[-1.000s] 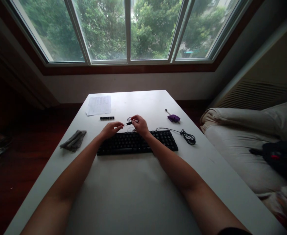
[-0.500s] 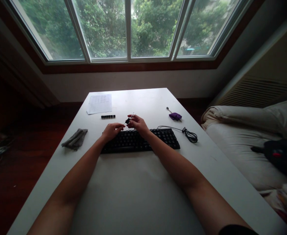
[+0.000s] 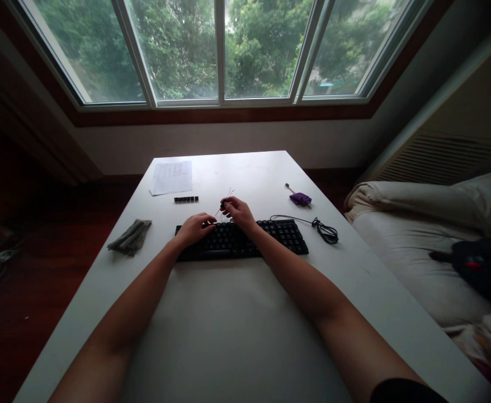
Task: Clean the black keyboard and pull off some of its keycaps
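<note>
A black keyboard [image 3: 224, 243] lies across the white table in front of me. Above its back edge, my right hand [image 3: 237, 211] pinches a wire keycap puller [image 3: 223, 204] by its dark middle, thin wires jutting out at both ends. Lower and to the left, my left hand [image 3: 197, 228] rests over the upper left keys, its fingers stretched toward the puller's lower wires with a small gap at the thumb. Whether the wires touch a key is too small to make out. A short row of black keycaps [image 3: 186, 199] sits behind the keyboard.
Left of the keyboard lies a grey cloth [image 3: 131, 238]; a printed sheet [image 3: 171, 177] is at the back left. To the right are the coiled cable [image 3: 326, 232] and a purple cloth brush [image 3: 300, 199]. A sofa [image 3: 409, 252] stands beside the table [image 3: 229, 330].
My left hand has let go of the puller's lower end and come down onto the keys. The puller has turned more upright in my right hand.
</note>
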### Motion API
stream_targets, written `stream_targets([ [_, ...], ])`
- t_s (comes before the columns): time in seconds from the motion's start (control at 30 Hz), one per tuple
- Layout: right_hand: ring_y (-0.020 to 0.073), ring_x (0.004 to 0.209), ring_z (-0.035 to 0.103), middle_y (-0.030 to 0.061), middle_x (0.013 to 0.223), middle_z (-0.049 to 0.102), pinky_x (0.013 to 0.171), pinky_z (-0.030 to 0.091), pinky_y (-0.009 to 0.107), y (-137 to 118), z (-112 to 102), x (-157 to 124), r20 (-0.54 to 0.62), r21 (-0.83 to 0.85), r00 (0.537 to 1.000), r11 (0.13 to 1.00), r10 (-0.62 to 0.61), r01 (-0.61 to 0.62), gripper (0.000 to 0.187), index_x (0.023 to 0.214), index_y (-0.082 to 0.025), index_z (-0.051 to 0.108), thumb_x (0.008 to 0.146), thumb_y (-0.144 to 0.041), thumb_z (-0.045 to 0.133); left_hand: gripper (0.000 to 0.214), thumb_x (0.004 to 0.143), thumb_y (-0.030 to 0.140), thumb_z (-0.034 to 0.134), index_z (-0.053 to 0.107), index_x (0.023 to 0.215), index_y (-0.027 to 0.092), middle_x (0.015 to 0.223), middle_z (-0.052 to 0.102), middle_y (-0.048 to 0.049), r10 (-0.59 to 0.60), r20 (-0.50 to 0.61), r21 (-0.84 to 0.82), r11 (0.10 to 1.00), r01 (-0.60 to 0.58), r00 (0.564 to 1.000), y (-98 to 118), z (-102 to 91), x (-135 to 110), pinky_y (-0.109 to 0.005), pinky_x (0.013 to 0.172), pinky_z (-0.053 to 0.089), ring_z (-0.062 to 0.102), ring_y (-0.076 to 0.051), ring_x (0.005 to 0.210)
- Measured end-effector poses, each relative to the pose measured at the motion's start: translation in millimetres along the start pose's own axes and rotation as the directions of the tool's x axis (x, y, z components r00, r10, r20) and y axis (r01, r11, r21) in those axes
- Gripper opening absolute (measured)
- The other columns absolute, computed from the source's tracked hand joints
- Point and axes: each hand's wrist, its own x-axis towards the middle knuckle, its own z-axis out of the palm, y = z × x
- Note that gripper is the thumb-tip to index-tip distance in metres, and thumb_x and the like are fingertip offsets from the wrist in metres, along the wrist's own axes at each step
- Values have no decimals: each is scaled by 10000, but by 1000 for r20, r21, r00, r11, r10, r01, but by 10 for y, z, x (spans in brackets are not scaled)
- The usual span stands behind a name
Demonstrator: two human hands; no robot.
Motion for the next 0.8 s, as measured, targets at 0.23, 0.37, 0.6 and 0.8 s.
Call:
stream_targets([
  [0.23,145,703,666,25,831,723,604,519,247,165,-26,45,24,-145,999,989,-29,32,275,1017,-201,668,861,-415,593,253,904,447,636,755,1075,304,1061,726,-29,35,3,65,997,-35,999,20,-4,-14,-347,853,530,677,-223,940],
  [0.37,154,697,669,36,833,728,602,527,260,166,-16,49,-19,-100,999,994,-42,40,308,1050,-192,656,881,-439,582,270,906,459,635,745,1097,303,1081,724,-31,45,9,84,995,-46,999,30,-3,-24,-357,872,524,672,-233,975],
  [0.6,147,726,683,14,813,732,699,516,266,173,7,16,60,-241,990,961,-125,136,244,1072,-213,686,912,-376,599,276,903,464,631,750,1095,304,1080,723,-38,34,12,97,995,-35,999,32,-1,-27,-358,880,527,672,-238,987],
  [0.8,149,732,678,-7,784,724,731,488,263,17,41,-47,172,-373,974,905,-147,203,210,1079,-231,716,935,-335,603,292,905,468,627,749,1106,295,1087,725,-41,39,10,96,995,-40,999,17,5,-27,-350,885,522,671,-236,995],
])
